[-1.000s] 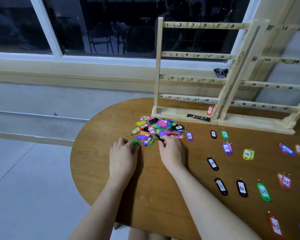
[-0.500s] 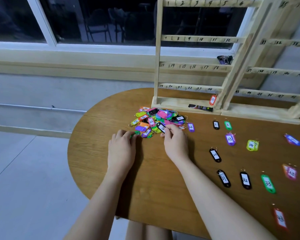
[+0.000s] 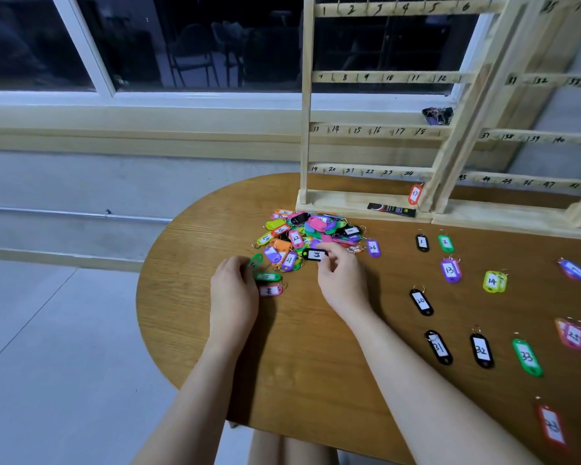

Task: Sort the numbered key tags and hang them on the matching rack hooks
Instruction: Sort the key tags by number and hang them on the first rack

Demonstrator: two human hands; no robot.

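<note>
Pinched in right hand (image 3: 344, 280): glossy oblong black tag (image 3: 314, 254).

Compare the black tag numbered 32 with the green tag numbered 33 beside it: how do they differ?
The black tag 32 has a dark shell; the green tag 33 is bright green. Tag 32 lies nearly upright in the view, while 33 leans with its ring end toward the left. Both lie flat on the table, apart, with white handwritten labels.
</note>
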